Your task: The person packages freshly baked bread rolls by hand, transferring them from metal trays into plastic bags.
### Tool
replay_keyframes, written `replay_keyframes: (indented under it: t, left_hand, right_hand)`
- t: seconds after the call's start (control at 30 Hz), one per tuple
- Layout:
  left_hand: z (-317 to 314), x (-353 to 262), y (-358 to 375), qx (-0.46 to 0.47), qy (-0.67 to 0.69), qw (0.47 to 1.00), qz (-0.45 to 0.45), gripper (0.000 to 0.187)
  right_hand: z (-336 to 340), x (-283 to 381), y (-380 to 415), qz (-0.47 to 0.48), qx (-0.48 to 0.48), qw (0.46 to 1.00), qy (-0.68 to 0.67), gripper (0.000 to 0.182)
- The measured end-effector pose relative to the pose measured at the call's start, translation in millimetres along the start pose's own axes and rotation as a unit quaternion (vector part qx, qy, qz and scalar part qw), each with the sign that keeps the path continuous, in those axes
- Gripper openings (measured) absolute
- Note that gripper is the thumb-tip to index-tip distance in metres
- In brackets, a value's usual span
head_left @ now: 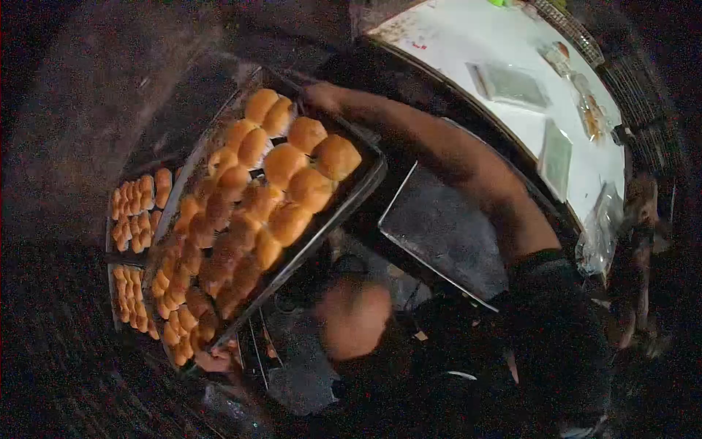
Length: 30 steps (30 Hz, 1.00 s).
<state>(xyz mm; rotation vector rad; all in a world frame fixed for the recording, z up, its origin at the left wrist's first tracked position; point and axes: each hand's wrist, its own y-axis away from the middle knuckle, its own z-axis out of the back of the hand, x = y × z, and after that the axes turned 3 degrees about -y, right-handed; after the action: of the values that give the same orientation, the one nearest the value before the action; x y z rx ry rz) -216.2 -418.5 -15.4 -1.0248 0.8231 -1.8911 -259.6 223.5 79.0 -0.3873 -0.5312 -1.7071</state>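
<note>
A dark metal baking tray [311, 267] full of golden-brown buns [285, 164] is held tilted between my two hands. My right hand [322, 97], at the end of an outstretched arm, is closed on the tray's far upper edge. Down at the lower corner, my left hand [213, 358] grips the rim, its fingers partly hidden. The buns sit in rows, and those in the middle are in shadow.
More buns on trays [135, 212] are at the left, beyond the held tray. A dark flat tray or sheet [446, 227] lies under my right arm. The white table [468, 29] at upper right carries clear plastic packs [512, 84]. A blurred rounded shape [355, 318] is below the tray.
</note>
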Motion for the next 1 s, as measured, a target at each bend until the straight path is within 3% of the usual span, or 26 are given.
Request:
replay_keyframes:
  t: [0.07,0.17,0.2,0.27,0.3,0.37,0.43,0.6,0.7,0.77,0.8,0.83,0.87,0.97,1.0]
  left_hand:
    - [-3,1,-37,-0.066,0.111,0.99,0.054,0.045]
    - [-9,38,-59,-0.067,0.151,0.984,0.064,0.047]
    - [8,44,-93,0.063,0.231,0.971,0.021,0.047]
    - [38,14,-172,0.186,0.317,0.929,-0.036,0.048]
    - [61,-38,-218,0.089,0.377,0.919,-0.078,0.05]
    - [86,-91,-266,-0.016,0.426,0.894,-0.136,0.052]
    - [101,-114,-289,-0.024,0.421,0.893,-0.16,0.051]
    - [161,-195,-324,0.035,0.525,0.802,-0.282,0.05]
    - [252,-271,-341,0.116,0.566,0.734,-0.357,0.043]
    - [247,-273,-374,0.138,0.561,0.704,-0.413,0.039]
    - [260,-306,-375,0.158,0.543,0.682,-0.464,0.035]
    - [276,-329,-377,0.151,0.55,0.674,-0.469,0.035]
    - [297,-358,-379,0.154,0.594,0.634,-0.471,0.032]
    - [342,-445,-403,0.295,0.661,0.456,-0.518,0.037]
    - [354,-474,-405,0.372,0.615,0.481,-0.502,0.042]
  right_hand:
    - [48,10,32,-0.011,-0.029,1.0,-0.004,0.022]
    - [102,-8,112,-0.044,-0.057,0.997,-0.015,0.023]
    - [114,-19,150,-0.066,-0.07,0.995,-0.021,0.023]
    - [132,-40,229,-0.117,-0.092,0.988,-0.032,0.024]
    - [139,-54,269,-0.15,-0.104,0.982,-0.035,0.024]
    - [138,-77,369,-0.223,-0.134,0.964,-0.045,0.024]
    - [131,-91,471,-0.298,-0.164,0.939,-0.057,0.025]
    - [77,-87,734,-0.497,-0.242,0.828,-0.09,0.026]
    - [37,-59,881,-0.596,-0.281,0.746,-0.093,0.026]
    - [19,-20,943,-0.654,-0.297,0.691,-0.082,0.027]
    - [8,-21,981,-0.679,-0.305,0.664,-0.076,0.027]
    - [0,-5,1010,-0.698,-0.314,0.64,-0.07,0.027]
    - [-11,9,1041,-0.713,-0.324,0.618,-0.067,0.027]
    - [-26,7,1110,-0.746,-0.337,0.573,-0.048,0.028]
    - [-35,2,1122,-0.753,-0.339,0.562,-0.046,0.028]
